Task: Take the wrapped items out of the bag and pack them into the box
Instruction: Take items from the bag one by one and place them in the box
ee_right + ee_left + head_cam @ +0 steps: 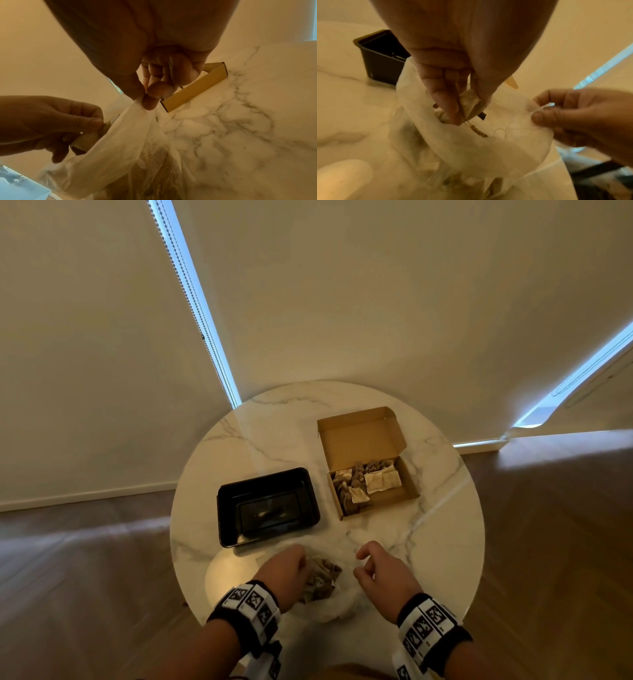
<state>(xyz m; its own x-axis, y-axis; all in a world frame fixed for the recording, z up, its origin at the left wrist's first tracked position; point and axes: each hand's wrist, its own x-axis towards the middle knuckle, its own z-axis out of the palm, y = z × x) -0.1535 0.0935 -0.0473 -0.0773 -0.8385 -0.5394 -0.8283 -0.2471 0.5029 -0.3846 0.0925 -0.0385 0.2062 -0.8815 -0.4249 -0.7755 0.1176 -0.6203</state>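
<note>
On the marble worktop (274,422), cardboard box (409,484) partly filled; black tray (226,508) beside it. Translucent bag (471,146) at near edge: right hand (380,573) fingers pinch its rim open, left hand (284,566) fingers clasp a wrapped item (471,102). Advised: lift clear of film.

Table (274,419) is looking like glossy white marble with grey veins. Bag (471,146) is showing up as thin, cloudy, crinkly plastic. Box (363,436) is looking like matt brown cardboard, tray (226,508) like shiny black plastic, floor (548,525) like smooth wood.
</note>
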